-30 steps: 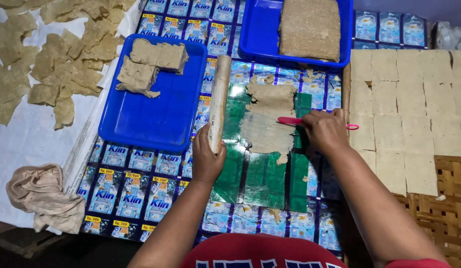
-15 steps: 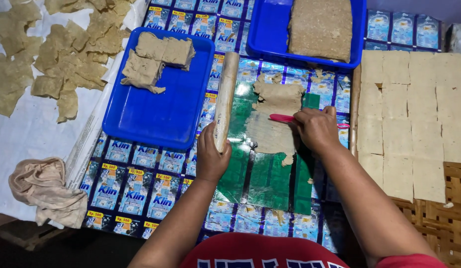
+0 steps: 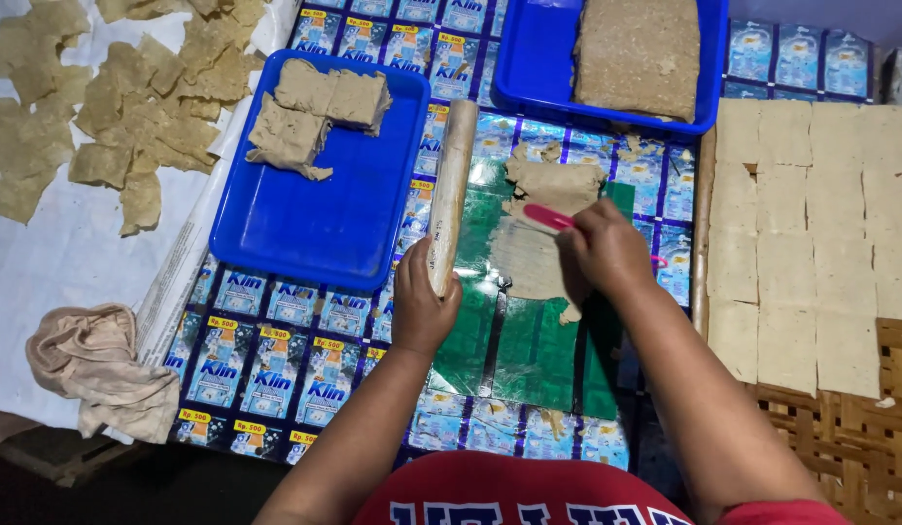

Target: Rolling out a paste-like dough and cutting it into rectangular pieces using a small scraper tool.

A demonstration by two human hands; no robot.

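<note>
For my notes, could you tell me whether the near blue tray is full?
Mostly empty: the blue tray holds only a few dough pieces at its far end.

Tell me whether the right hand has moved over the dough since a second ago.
Yes. The right hand with its pink tool has slid left across the flattened dough, toward the wooden rolling pin.

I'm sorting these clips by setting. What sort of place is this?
Probably a small home food workshop. The left hand holds a rolling pin beside flattened dough; cut squares lie on a woven tray, and a blue tray holds dough lumps.
</note>
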